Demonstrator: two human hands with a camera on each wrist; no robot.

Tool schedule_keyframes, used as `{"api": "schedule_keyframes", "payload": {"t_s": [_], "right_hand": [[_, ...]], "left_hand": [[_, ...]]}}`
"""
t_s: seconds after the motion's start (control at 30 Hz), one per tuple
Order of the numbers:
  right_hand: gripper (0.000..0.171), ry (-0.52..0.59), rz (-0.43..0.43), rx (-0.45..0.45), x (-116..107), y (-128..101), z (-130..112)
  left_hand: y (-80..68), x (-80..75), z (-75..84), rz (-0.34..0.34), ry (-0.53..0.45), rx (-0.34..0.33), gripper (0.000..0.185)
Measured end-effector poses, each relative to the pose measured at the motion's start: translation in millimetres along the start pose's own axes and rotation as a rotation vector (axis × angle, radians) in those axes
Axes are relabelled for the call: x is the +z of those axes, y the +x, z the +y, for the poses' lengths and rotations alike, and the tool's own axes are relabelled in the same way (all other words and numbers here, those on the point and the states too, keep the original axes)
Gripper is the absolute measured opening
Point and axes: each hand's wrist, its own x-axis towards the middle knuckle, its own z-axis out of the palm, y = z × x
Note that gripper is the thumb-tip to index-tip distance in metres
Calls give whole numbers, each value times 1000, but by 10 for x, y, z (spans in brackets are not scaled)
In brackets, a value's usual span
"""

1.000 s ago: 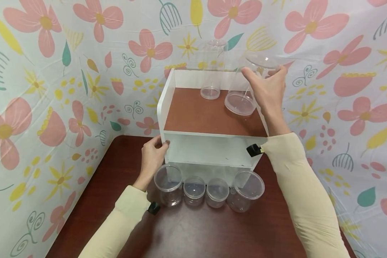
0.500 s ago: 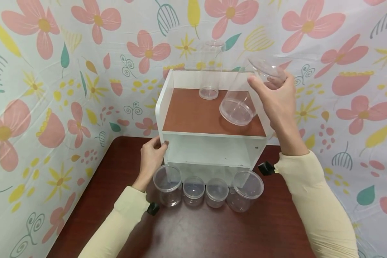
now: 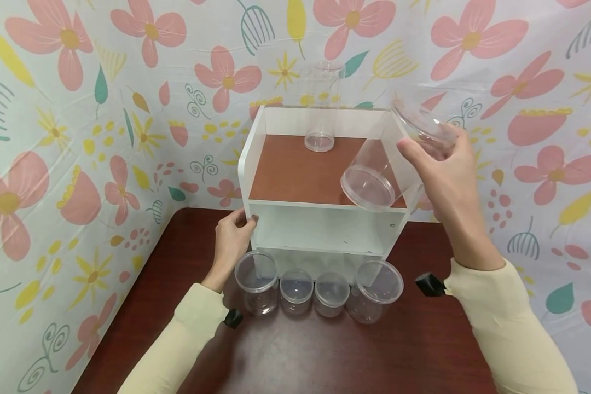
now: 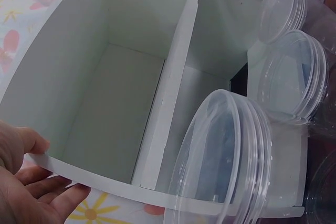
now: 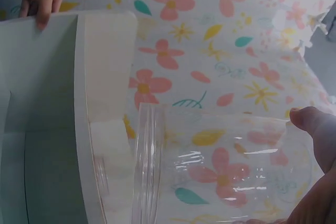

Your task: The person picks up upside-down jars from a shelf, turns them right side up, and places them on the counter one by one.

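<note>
My right hand [image 3: 448, 180] grips a large clear plastic jar [image 3: 369, 183] by one end, thumb on one side and fingers on the other. The jar tilts over the front right of the small white shelf [image 3: 248, 158], its ridged end [image 5: 149, 166] pointing down towards it. At the shelf's left side, my left hand [image 3: 232, 235] holds the panel's front edge, with thumb inside and fingers outside in the left wrist view. A tall, narrow clear jar [image 3: 321, 117] stands on the brown shelf top.
Several clear jars line the dark wooden table [image 3: 295, 361] before the shelf: a large one [image 3: 257, 279] at left, two small ones [image 3: 296, 290] between, and another large one [image 3: 376, 290] at right. Flowered cloth [image 3: 128, 98] closes off the back and sides.
My right hand has moved right and towards me with the large jar, tilting it and bringing its lower end over the shelf top's front edge. The left hand has stayed in place.
</note>
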Motion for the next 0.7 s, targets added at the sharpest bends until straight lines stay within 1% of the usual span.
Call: {"api": "schedule_keyframes", "payload": {"t_s": [0.23,0.4,0.5,0.6,0.7], "right_hand": [[74,32,-8,11,-188,-160,7],[66,98,-16,-5,-275,-241,54],[64,143,-35,-32,-305,-293,99],[61,215,-47,-61,-327,-348,148],[58,251,-51,-84,-351,-409,182]], "left_hand": [[14,-1,-6,1,-3,-6,29],[17,0,-11,1,-8,-5,29],[11,0,-17,0,-8,-5,30],[7,5,-26,-2,-13,-5,30],[12,9,-30,2,-17,-7,30]]}}
